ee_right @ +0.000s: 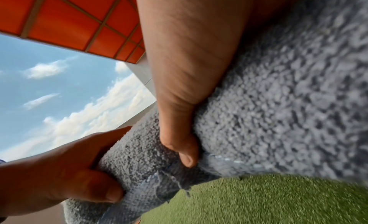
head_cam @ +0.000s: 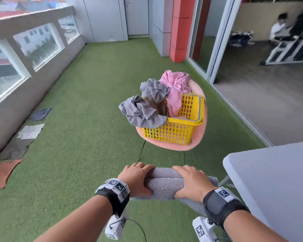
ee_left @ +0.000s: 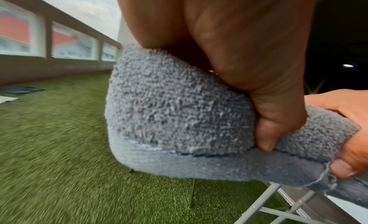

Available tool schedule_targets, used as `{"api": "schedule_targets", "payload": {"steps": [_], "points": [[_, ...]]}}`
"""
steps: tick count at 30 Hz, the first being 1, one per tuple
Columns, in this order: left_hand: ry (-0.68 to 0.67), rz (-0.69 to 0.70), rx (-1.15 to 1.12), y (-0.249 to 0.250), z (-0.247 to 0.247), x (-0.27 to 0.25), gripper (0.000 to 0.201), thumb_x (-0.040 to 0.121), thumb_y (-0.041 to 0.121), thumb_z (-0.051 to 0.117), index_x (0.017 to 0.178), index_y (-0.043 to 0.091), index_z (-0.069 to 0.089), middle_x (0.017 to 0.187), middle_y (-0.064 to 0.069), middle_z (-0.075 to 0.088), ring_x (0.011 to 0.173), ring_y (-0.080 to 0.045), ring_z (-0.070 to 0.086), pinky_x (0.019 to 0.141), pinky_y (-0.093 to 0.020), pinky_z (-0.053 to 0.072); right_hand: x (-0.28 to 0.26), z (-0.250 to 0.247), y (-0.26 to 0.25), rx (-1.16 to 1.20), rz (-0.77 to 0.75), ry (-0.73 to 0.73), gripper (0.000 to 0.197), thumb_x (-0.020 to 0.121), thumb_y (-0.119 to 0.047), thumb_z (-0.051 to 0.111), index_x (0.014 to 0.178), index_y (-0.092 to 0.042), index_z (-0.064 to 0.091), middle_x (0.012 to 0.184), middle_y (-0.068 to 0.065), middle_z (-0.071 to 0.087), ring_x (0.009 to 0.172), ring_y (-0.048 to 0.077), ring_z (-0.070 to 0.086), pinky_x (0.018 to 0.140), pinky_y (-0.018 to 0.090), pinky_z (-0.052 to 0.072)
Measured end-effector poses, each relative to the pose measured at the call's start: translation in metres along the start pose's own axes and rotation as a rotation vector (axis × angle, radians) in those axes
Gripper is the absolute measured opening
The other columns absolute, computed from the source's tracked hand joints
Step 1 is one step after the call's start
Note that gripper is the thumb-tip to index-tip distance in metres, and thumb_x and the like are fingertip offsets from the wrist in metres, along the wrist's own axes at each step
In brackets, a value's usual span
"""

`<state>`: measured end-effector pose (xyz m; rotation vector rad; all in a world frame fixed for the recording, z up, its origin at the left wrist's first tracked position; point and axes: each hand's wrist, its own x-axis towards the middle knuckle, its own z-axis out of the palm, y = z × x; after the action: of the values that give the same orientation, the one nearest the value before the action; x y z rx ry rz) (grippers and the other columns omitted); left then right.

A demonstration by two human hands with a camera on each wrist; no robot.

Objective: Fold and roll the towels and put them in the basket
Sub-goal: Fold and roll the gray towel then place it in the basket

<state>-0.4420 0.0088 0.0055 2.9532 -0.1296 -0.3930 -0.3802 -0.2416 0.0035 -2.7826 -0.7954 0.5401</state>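
The rolled grey towel (head_cam: 164, 185) is held in the air above the grass (head_cam: 87, 119), long axis left-to-right, clamped by the left hand (head_cam: 136, 179) and right hand (head_cam: 192, 182) (one per end), short of the yellow basket (head_cam: 173, 133).

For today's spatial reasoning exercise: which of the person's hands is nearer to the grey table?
Right. The right hand grips the rolled grey towel at the end beside the grey table; the left hand grips the far end, towel between.
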Motion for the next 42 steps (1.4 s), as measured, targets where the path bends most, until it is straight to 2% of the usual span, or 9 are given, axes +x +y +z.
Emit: {"api": "schedule_targets", "payload": {"steps": [7, 9, 15, 22, 26, 30, 35, 38, 42], "points": [[-0.016, 0.174, 0.076, -0.034, -0.067, 0.18, 0.102, 0.051, 0.071, 0.065, 0.143, 0.042, 0.032, 0.126, 0.006, 0.052, 0.12, -0.021, 0.049, 0.1, -0.042, 0.042, 0.116, -0.066, 0.053, 0.113, 0.142, 0.091, 0.108, 0.055, -0.071, 0.067, 0.15, -0.04, 0.028, 0.144, -0.01, 0.046, 0.13, 0.018, 0.045, 0.104, 0.04, 0.04], [-0.01, 0.195, 0.092, -0.035, -0.083, 0.212, 0.102, 0.051, 0.071, 0.066, 0.143, 0.042, 0.032, 0.123, 0.005, 0.054, 0.117, -0.023, 0.052, 0.099, -0.041, 0.043, 0.141, -0.084, 0.067, 0.11, 0.15, 0.103, 0.107, 0.053, -0.07, 0.069, 0.149, -0.04, 0.03, 0.141, -0.008, 0.048, 0.128, 0.02, 0.048, 0.102, 0.04, 0.042], [0.009, 0.196, 0.123, -0.045, -0.132, 0.374, 0.105, 0.048, 0.072, 0.062, 0.144, 0.04, 0.034, 0.131, 0.004, 0.054, 0.12, -0.023, 0.053, 0.1, -0.039, 0.045, 0.273, -0.146, 0.143, 0.202, 0.163, 0.083, 0.107, 0.053, -0.069, 0.07, 0.149, -0.041, 0.031, 0.141, -0.006, 0.048, 0.126, 0.02, 0.05, 0.101, 0.039, 0.044], [-0.067, 0.167, 0.083, -0.074, -0.167, 0.51, 0.101, 0.049, 0.069, 0.063, 0.142, 0.041, 0.036, 0.13, 0.006, 0.054, 0.122, -0.021, 0.051, 0.101, -0.043, 0.044, 0.406, -0.197, 0.198, 0.242, 0.15, -0.008, 0.102, 0.053, -0.062, 0.079, 0.144, -0.041, 0.038, 0.129, -0.013, 0.049, 0.116, 0.017, 0.053, 0.093, 0.034, 0.046], [-0.233, 0.166, 0.05, -0.101, -0.161, 0.59, 0.098, 0.046, 0.069, 0.066, 0.136, 0.042, 0.039, 0.122, 0.01, 0.056, 0.112, -0.019, 0.056, 0.094, -0.043, 0.049, 0.485, -0.189, 0.221, 0.24, 0.208, -0.121, 0.1, 0.051, -0.062, 0.079, 0.14, -0.038, 0.04, 0.129, -0.002, 0.053, 0.112, 0.023, 0.057, 0.092, 0.038, 0.05], [-0.365, 0.202, 0.013, -0.126, -0.124, 0.661, 0.091, 0.044, 0.065, 0.071, 0.128, 0.046, 0.043, 0.113, 0.011, 0.057, 0.105, -0.018, 0.058, 0.088, -0.037, 0.051, 0.545, -0.162, 0.242, 0.239, 0.308, -0.228, 0.103, 0.054, -0.059, 0.081, 0.144, -0.036, 0.037, 0.132, 0.002, 0.053, 0.114, 0.026, 0.057, 0.085, 0.036, 0.05], [-0.581, 0.206, 0.043, -0.154, -0.07, 0.717, 0.11, 0.047, 0.063, 0.074, 0.145, 0.04, 0.03, 0.129, 0.004, 0.052, 0.119, -0.025, 0.053, 0.096, -0.042, 0.047, 0.604, -0.11, 0.256, 0.254, 0.384, -0.41, 0.116, 0.055, -0.057, 0.082, 0.153, -0.032, 0.026, 0.149, 0.007, 0.042, 0.129, 0.03, 0.049, 0.097, 0.04, 0.049], [-0.599, 0.192, 0.083, -0.163, -0.039, 0.732, 0.112, 0.048, 0.063, 0.073, 0.145, 0.041, 0.023, 0.138, 0.001, 0.044, 0.125, -0.03, 0.048, 0.101, -0.05, 0.044, 0.619, -0.079, 0.259, 0.291, 0.43, -0.449, 0.115, 0.059, -0.052, 0.082, 0.155, -0.032, 0.021, 0.157, 0.009, 0.032, 0.135, 0.032, 0.044, 0.101, 0.041, 0.047], [-0.607, 0.184, 0.144, -0.16, -0.007, 0.734, 0.111, 0.058, 0.065, 0.075, 0.149, 0.037, 0.018, 0.149, -0.004, 0.031, 0.136, -0.033, 0.032, 0.105, -0.055, 0.036, 0.619, -0.046, 0.265, 0.215, 0.427, -0.439, 0.11, 0.063, -0.054, 0.078, 0.153, -0.033, 0.018, 0.152, 0.006, 0.036, 0.133, 0.034, 0.044, 0.101, 0.044, 0.048]]}}
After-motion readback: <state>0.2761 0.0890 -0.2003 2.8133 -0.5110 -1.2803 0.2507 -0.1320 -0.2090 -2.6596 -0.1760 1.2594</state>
